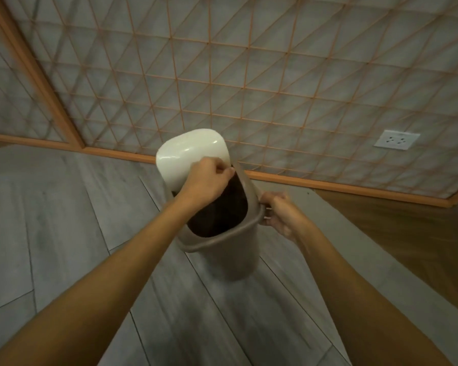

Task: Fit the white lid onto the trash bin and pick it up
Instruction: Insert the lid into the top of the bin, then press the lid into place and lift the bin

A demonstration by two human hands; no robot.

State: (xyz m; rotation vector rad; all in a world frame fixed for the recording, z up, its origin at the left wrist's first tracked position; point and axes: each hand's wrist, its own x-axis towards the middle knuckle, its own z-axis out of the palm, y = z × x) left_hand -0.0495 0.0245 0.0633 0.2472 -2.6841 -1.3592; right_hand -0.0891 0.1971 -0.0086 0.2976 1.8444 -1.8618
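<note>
A grey-brown trash bin [230, 260] stands on the floor in the middle of the view, its dark opening facing up. The glossy white lid [185, 154] is tilted over the bin's far left rim and covers only part of the opening. My left hand [209, 180] grips the lid's near edge, fingers pinched on it above the opening. My right hand [280, 215] holds the bin's rim on its right side, fingers curled around the lip.
The bin stands on grey plank flooring [64, 233]. Close behind it rises a lattice wall panel [275, 88] with an orange wooden baseboard [328, 186]. A white wall socket [397, 140] is at right. A wooden surface [407, 233] lies at right.
</note>
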